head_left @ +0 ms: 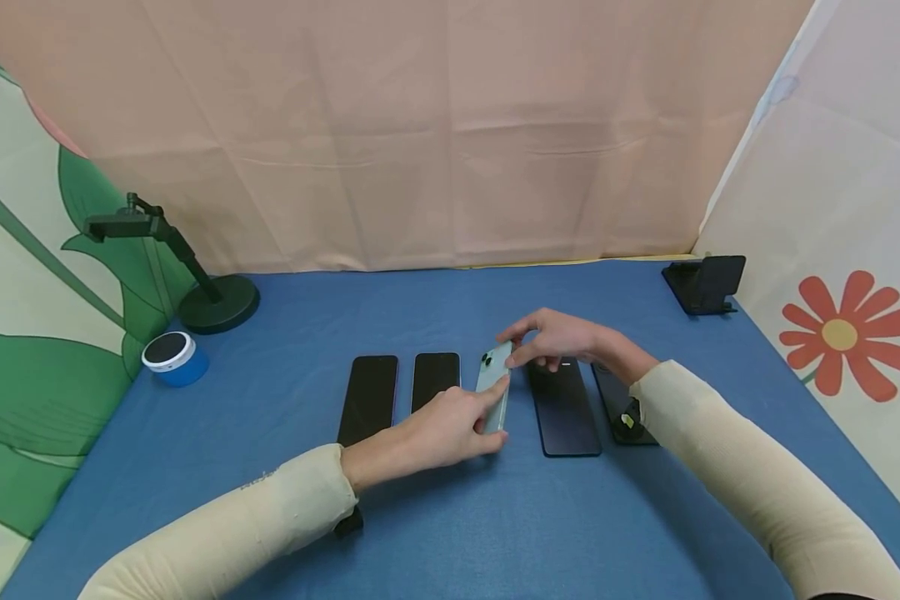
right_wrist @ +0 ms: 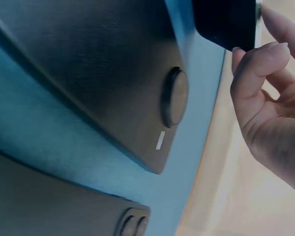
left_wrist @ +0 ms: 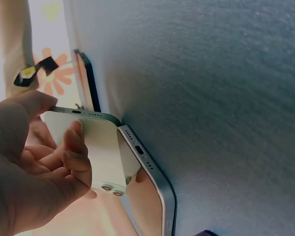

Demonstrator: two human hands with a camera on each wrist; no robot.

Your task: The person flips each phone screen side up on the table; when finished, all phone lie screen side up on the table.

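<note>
Both hands hold a light green smartphone (head_left: 492, 375), tilted up off the table with its back and two camera lenses showing. My left hand (head_left: 450, 427) pinches its near end; the left wrist view shows the thumb at the end with the charging port (left_wrist: 76, 112) and a finger against the back. At the far end, my right hand (head_left: 558, 340) pinches the top corner between thumb and fingers. Left of it lie two phones with dark screens up, one nearer (head_left: 433, 379) and one farther (head_left: 369, 396). To the right, a dark phone (head_left: 566, 417) lies back up.
Another black phone (head_left: 617, 400) lies back up, partly under the right wrist. A black stand (head_left: 708, 283) occupies the back right corner. At the left are a dark green folding stand (head_left: 217, 304) and a blue and white round container (head_left: 176, 360). Blue cloth covers the table (head_left: 450, 533).
</note>
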